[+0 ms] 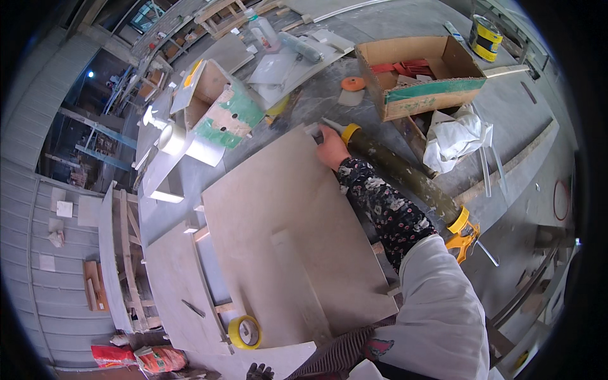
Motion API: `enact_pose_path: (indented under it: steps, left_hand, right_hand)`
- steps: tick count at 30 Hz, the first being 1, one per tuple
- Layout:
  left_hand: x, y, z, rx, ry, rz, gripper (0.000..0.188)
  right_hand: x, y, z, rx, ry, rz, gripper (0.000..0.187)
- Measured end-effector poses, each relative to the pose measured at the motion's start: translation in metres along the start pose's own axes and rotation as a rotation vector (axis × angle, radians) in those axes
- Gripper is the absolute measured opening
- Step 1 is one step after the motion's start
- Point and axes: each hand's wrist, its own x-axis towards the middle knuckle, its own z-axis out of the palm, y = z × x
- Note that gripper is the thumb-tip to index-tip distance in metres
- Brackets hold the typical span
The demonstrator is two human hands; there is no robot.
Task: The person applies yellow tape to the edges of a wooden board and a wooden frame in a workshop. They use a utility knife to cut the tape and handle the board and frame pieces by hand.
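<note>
My right hand [330, 149], in a floral sleeve, reaches to the far corner of a large grey-beige panel [272, 196]. Its fingers are curled closed around a small greyish piece [312, 130] at that corner, too small to make out. Beside my forearm lies a long caulking gun [405, 172] with yellow ends and a pointed nozzle close to my hand. A flat strip [301, 278] rests lengthwise on the panel. My left hand does not show. A dark glove-like shape [259, 372] appears at the lower edge.
Left of the panel lie a second panel [183, 285] and a yellow tape roll [244, 332]. Beyond are a green-and-white carton [231, 117], a white roll [172, 139] and a spray bottle [263, 31]. A cardboard box [421, 95], crumpled white bag [453, 139] and yellow can [486, 39] stand right.
</note>
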Motion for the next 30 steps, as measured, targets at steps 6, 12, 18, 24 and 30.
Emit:
enact_pose_path:
  steps: [6,12,18,24,30]
  left_hand:
    - [-0.017,0.007,0.04,0.05,0.1,0.15,0.058]
    - [-0.025,0.015,0.052,0.021,0.111,0.109,0.053]
    - [-0.01,-0.017,0.039,-0.048,0.0,0.161,0.033]
    - [0.013,-0.075,0.009,-0.084,-0.105,0.12,0.022]
    - [0.04,-0.125,-0.037,1.064,-0.049,0.805,0.04]
  right_hand:
    - [0.014,0.024,0.004,-0.064,-0.131,-0.063,0.039]
    - [-0.02,-0.034,-0.028,-0.235,-0.166,-0.314,0.05]
    - [-0.167,-0.18,-0.061,0.099,-0.806,-0.169,0.021]
    - [-0.337,-0.25,-0.031,-0.041,-1.138,-0.257,0.017]
    - [-0.408,-0.262,-0.01,-0.202,-1.33,-0.173,0.018]
